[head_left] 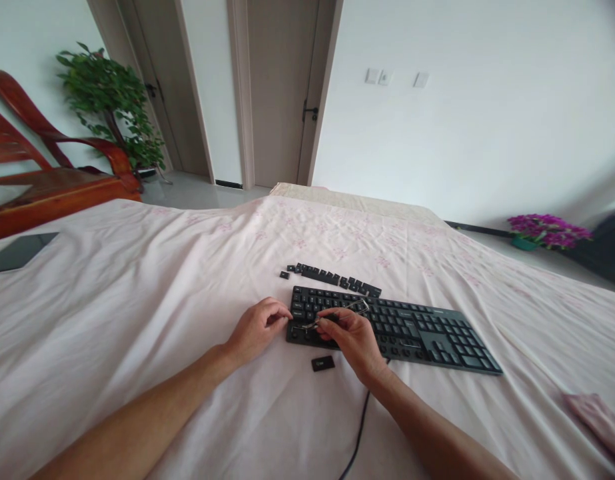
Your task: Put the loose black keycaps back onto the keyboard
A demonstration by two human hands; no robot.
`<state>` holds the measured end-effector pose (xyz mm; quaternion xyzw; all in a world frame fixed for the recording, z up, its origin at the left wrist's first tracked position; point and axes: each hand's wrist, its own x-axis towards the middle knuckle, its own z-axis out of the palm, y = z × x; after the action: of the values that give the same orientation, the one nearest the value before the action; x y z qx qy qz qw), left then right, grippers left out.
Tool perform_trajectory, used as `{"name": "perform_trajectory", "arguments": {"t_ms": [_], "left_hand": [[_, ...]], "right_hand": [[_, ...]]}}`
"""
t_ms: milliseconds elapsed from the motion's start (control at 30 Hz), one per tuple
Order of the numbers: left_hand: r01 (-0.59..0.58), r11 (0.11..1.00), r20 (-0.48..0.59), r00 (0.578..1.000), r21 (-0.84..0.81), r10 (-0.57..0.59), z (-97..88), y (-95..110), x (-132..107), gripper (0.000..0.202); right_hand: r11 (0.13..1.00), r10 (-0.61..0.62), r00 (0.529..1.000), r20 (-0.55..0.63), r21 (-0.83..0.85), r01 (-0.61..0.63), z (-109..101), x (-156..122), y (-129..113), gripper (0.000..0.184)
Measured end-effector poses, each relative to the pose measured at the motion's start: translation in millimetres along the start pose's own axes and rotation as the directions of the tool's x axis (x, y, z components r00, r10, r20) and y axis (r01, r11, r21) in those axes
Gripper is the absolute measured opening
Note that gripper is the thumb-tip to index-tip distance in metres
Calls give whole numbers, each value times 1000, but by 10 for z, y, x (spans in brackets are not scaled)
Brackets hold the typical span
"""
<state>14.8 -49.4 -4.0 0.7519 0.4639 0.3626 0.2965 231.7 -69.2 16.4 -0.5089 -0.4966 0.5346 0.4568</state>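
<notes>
A black keyboard point(417, 328) lies on the pale pink cloth point(162, 300) in front of me. My right hand point(351, 337) is closed around a thin wire keycap puller point(347, 311), whose metal tip reaches left over the keyboard's left end. My left hand point(260, 327) sits at that left edge with its fingers curled in a pinch near the tool's tip; what it pinches is too small to tell. A row of several loose black keycaps point(337, 279) lies just behind the keyboard. One wider loose keycap point(322, 363) rests in front, between my wrists.
The keyboard's black cable point(360, 433) runs toward me off the near edge. A dark flat device point(17, 252) lies at far left, a pink cloth point(600, 420) at lower right. Beyond stand a red wooden chair point(47, 180), a green plant point(112, 100) and purple flowers point(547, 231).
</notes>
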Motion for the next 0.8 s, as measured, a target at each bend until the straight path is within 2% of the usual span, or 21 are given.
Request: {"name": "perform_trajectory", "arguments": {"t_ms": [233, 467, 700, 800], "left_hand": [[-2, 1000, -9, 1000, -9, 2, -7, 9, -3, 18], [-13, 1000, -34, 999, -9, 12, -11, 19, -8, 20], [-78, 989, -54, 995, 126, 85, 24, -18, -60, 35], [-98, 979, -44, 993, 181, 108, 45, -37, -86, 39]], "right_hand": [[997, -14, 999, -43, 74, 17, 32, 9, -18, 40], [995, -40, 993, -116, 87, 50, -29, 31, 10, 39], [999, -48, 998, -46, 5, 48, 6, -8, 1, 30], [995, -104, 991, -81, -12, 103, -59, -9, -86, 28]]}}
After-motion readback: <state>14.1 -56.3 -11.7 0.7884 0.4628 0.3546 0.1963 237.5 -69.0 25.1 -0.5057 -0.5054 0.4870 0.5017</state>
